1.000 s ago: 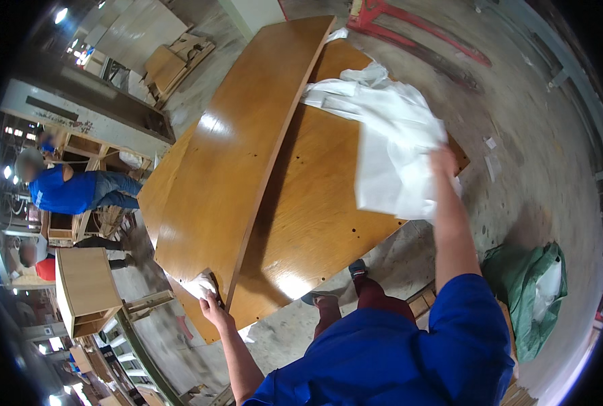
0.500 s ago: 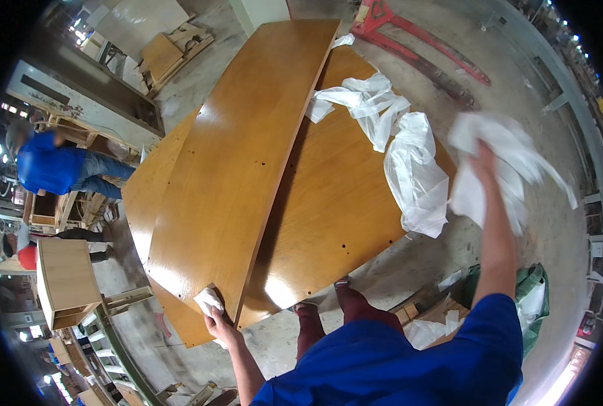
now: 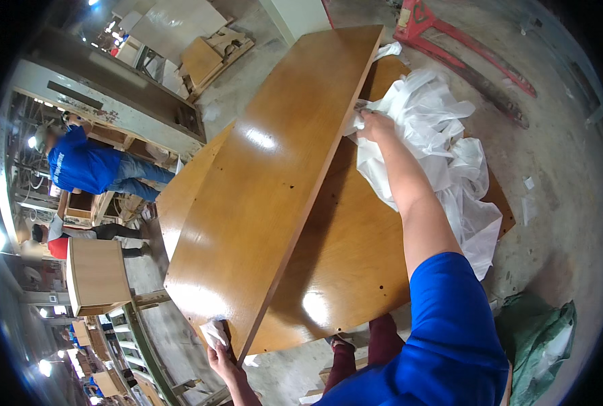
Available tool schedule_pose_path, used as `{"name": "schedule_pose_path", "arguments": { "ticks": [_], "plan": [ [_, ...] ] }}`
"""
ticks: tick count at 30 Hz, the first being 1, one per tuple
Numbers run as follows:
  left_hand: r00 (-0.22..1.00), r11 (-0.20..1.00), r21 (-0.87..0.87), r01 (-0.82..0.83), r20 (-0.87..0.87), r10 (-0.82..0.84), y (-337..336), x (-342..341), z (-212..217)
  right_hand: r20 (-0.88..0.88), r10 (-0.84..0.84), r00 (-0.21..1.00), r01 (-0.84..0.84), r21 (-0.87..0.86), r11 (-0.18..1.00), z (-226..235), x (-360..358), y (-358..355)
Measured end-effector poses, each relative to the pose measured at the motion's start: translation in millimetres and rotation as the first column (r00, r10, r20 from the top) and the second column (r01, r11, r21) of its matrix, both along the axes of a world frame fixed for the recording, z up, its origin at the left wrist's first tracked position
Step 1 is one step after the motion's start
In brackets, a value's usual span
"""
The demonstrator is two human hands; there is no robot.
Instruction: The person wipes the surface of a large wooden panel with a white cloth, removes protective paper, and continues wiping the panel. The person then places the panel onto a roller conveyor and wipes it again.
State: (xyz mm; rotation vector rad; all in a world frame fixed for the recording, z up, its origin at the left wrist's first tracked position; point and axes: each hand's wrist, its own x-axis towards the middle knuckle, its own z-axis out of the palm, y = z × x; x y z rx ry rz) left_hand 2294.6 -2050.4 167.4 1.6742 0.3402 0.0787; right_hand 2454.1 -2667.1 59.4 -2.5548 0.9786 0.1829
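Observation:
A long, glossy brown wooden panel (image 3: 268, 183) lies tilted across other brown panels (image 3: 342, 243). My left hand (image 3: 224, 362) is closed round its near end, with a white wad of wrapping (image 3: 214, 333) between fingers and wood. Reaching forward, my right hand (image 3: 376, 126) is closed at the panel's right edge on a bit of white wrapping; whether it also grips the wood is hard to see. A crumpled heap of thin white wrapping sheet (image 3: 430, 128) spreads to the right of that hand, over the lower panels.
A red pallet jack (image 3: 450, 51) stands at the far right. Green sheeting (image 3: 535, 338) lies low on the right. On the left are a pale wooden cabinet (image 3: 98, 274), a green roller conveyor (image 3: 139, 345) and a person in blue (image 3: 88, 162). A pillar (image 3: 298, 17) rises behind the panels.
My right hand has swung left from the open floor to the long panel's edge. The white sheet it carried now lies heaped on the lower panels. My left hand keeps its hold.

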Motion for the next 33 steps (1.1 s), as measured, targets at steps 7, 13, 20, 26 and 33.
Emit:
{"name": "schedule_pose_path", "arguments": {
  "ticks": [7,13,20,26,33],
  "plan": [
    [0.999,0.999,-0.019,0.035,-0.016,-0.036,-9.8,9.1,5.9,0.199,-0.380,0.903,0.416,-0.187,0.890,-29.8,-145.3,-92.5],
    [0.999,0.998,0.057,0.037,-0.013,-0.036,-5.4,-0.1,21.7,0.149,-0.379,0.913,0.406,-0.406,0.819,25.3,-309.6,-135.0],
    [1.000,0.999,0.036,0.013,-0.007,-0.013,-12.8,-6.0,19.0,0.372,0.242,0.896,-0.268,0.020,0.963,0.8,-115.3,-34.5],
    [1.000,0.999,0.033,0.022,-0.013,-0.022,-11.1,-1.7,15.5,0.147,-0.066,0.987,0.043,0.154,0.987,0.3,6.7,8.1],
    [1.000,0.998,0.051,-0.024,-0.018,0.025,-14.1,-3.6,16.3,0.139,-0.248,0.959,0.250,0.003,0.968,-16.6,-36.3,-27.7]
  ]
}}
